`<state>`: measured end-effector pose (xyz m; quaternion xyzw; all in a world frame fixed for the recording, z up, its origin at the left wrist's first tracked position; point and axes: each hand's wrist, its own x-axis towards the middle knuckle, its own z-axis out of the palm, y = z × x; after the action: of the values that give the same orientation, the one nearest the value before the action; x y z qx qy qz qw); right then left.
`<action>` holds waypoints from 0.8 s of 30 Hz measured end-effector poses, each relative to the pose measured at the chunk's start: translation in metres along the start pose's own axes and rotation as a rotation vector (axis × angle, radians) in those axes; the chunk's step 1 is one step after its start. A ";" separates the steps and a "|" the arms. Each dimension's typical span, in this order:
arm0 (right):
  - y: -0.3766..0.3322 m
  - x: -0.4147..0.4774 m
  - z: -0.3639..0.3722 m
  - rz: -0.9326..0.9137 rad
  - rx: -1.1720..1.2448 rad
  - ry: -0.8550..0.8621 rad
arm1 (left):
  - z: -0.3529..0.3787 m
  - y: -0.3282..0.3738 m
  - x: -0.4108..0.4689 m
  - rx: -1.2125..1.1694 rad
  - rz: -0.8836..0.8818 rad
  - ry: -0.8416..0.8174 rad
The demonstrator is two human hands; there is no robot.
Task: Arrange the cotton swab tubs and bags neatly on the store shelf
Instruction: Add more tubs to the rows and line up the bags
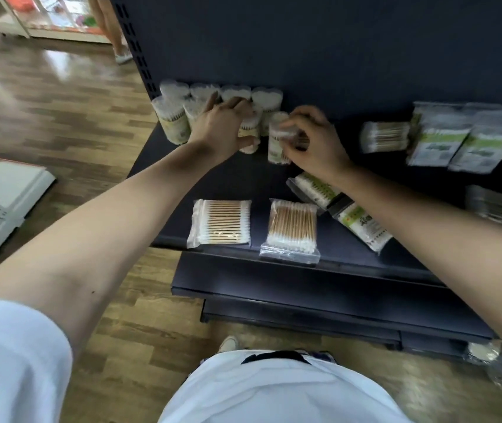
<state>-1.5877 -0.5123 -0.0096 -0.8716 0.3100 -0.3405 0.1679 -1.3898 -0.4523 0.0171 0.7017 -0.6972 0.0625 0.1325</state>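
Several clear cotton swab tubs (172, 117) stand bunched at the back left of the dark shelf (237, 184). My left hand (222, 123) lies over them, its fingers round one tub (249, 134) in the front row. My right hand (314, 141) grips another upright tub (275, 141) just to the right of the bunch. Two flat bags of wooden swabs (222, 222) (291, 228) lie at the shelf's front edge. Two tubs (317, 189) (362, 222) lie on their sides under my right forearm.
Green-labelled swab bags (436, 135) (485, 145) and a swab pack (385, 136) sit at the back right, with more blurred packs (498, 207) at the right edge. A lower shelf (304, 288) juts out below. White boxes (2, 203) lie on the wooden floor at left.
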 end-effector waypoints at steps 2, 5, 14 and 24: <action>-0.006 0.003 0.003 0.043 -0.047 -0.019 | 0.000 -0.004 0.003 -0.030 0.024 0.031; -0.017 0.007 0.009 0.128 -0.113 -0.028 | -0.002 -0.013 0.004 -0.034 0.038 0.035; -0.021 0.008 0.018 0.172 -0.256 0.002 | 0.003 -0.017 0.007 -0.177 0.042 -0.085; -0.025 0.023 0.009 0.269 -0.139 -0.075 | -0.008 -0.012 0.021 -0.186 0.122 -0.061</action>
<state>-1.5577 -0.5075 0.0082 -0.8438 0.4403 -0.2598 0.1630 -1.3769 -0.4699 0.0295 0.6441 -0.7453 -0.0158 0.1718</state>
